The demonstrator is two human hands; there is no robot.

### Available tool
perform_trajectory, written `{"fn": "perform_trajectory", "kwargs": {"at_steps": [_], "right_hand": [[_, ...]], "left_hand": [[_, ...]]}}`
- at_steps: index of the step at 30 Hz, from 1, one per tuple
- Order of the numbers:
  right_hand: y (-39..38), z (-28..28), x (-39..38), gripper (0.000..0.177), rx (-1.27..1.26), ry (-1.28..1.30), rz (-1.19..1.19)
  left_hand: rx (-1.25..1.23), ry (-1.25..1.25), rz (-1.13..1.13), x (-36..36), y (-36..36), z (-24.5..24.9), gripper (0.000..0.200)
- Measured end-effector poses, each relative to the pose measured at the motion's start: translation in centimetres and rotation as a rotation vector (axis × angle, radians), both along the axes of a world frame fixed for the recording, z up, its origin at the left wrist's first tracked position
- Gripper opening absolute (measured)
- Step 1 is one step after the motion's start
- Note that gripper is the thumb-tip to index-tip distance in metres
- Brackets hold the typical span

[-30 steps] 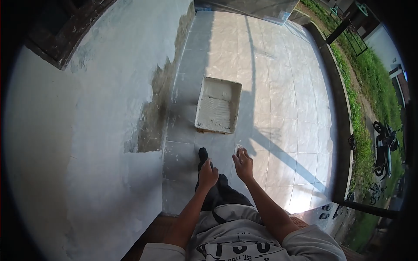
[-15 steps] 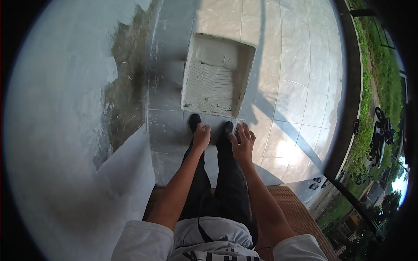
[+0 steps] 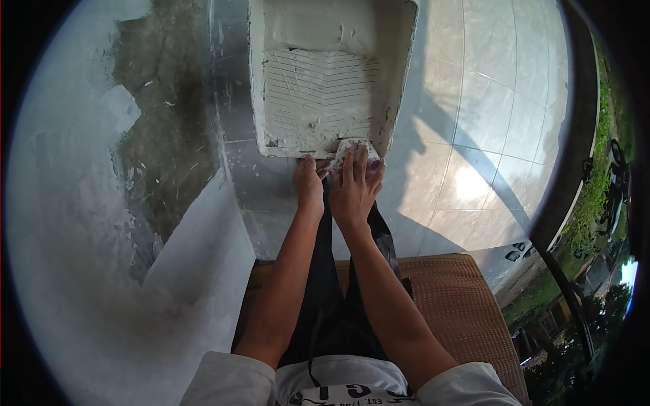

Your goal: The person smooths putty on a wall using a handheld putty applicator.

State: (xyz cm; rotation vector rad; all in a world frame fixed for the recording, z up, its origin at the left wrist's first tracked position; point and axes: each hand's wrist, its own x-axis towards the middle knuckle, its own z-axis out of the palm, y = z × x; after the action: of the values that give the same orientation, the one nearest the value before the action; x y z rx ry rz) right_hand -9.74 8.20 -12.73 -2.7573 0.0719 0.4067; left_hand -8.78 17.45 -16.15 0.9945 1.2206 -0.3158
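A paint tray (image 3: 257, 81), its ribbed slope coated in off-white paint, lies on the tiled floor in front of my legs. My left hand (image 3: 310, 181) is closed at the near rim, thumb up against the edge, with the other fingers curled beneath and partly hidden. Beside it, my right hand (image 3: 355, 186) presses its fingers over a white, paint-smeared flat piece (image 3: 351, 146) at the tray's near right corner. Fingers cover part of that piece, so I cannot make out its exact kind.
On the left rises a wall (image 3: 74, 223) with white paint and a bare grey patch (image 3: 166, 115). A brown woven seat (image 3: 447, 291) is under me. Sunlit tiles (image 3: 487, 128) spread to the right, bounded by a dark ledge (image 3: 575, 115) with greenery beyond.
Both hands have moved forward to the tray's near rim. The white piece in my right hand now meets the tray. My view has come closer to the tray.
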Motion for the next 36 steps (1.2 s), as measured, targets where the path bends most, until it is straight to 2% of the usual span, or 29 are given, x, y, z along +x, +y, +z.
{"fn": "perform_trajectory", "kwargs": {"at_steps": [2, 10, 19, 29, 33, 36], "right_hand": [[0.6, -0.5, 0.1, 0.062, -0.020, 0.015, -0.015], [0.4, -0.7, -0.4, 0.059, -0.036, 0.046, 0.009], [-1.2, 0.1, -0.2, 0.063, -0.051, 0.069, 0.181], [-2.3, -0.7, 0.3, 0.061, -0.122, 0.028, 0.338], [-2.8, -0.6, 0.3, 0.060, -0.164, 0.018, 0.400], [-4.1, -0.6, 0.3, 0.058, -0.088, -0.003, 0.464]], "left_hand": [[0.014, 0.005, -0.029, 0.4, -0.2, 0.3, 0.037], [0.055, 0.052, 0.125, 1.4, -0.9, 1.3, 0.033], [0.069, 0.099, 0.174, 1.7, -1.2, 1.0, 0.031], [0.064, 0.118, 0.106, 1.8, -1.0, 0.7, 0.030], [0.112, 0.145, 0.176, 2.9, -1.5, 1.6, 0.029], [0.090, 0.191, 0.197, 2.8, -1.1, 1.0, 0.024]]}}
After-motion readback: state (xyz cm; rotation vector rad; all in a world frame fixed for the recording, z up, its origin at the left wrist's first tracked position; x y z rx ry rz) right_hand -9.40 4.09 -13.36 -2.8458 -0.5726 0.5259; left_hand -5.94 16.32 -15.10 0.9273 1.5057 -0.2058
